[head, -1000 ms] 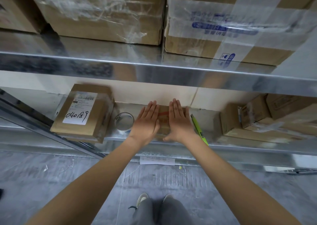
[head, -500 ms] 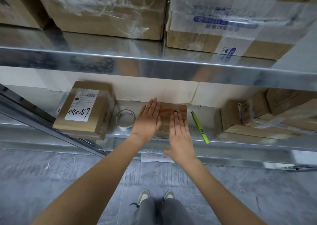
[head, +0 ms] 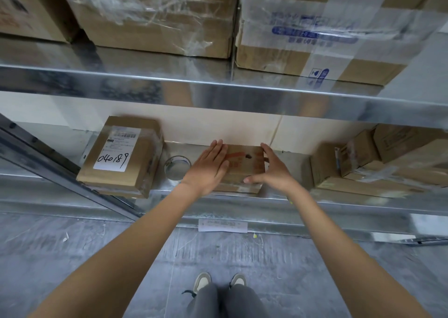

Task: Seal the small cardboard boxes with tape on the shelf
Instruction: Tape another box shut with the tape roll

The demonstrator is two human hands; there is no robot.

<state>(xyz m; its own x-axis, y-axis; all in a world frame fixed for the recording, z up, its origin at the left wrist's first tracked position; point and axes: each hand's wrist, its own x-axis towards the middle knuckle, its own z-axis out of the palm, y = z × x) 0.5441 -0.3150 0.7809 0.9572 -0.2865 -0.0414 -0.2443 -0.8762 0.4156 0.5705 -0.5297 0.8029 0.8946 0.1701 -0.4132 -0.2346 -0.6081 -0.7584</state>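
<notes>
Resting flat on the lower metal shelf (head: pixel 278 197), against the pale back wall, the small cardboard box (head: pixel 244 169) shows red print and a dark spot on its top. Left hand (head: pixel 208 167) lies palm-down on the box's left part, fingers straight and together, pressing. Right hand (head: pixel 272 169) has changed: half a second ago it lay flat on the lid, fingers pointing to the wall; now it sits at the box's right edge, thumb spread along the near side and fingers stretched up the right side, straight, bracketing the box and not clamping it. Whether tape already covers the lid, cannot tell.

Judgement: smoothing of the top looks finished or paused; the right hand seems set to square up, turn or slide the box, perhaps for the next strip or to move it aside.

Clear tape roll (head: pixel 177 167) stands just beside the box on the left, untouched. Further left, a labelled box marked 040189 (head: pixel 121 155), wrapped in film. To the right, well apart, a cluster of taped cartons (head: pixel 378 162). Large cartons (head: pixel 155 14) fill the shelf above. Grey floor (head: pixel 72 257) and shoes (head: pixel 203 280) below.
</notes>
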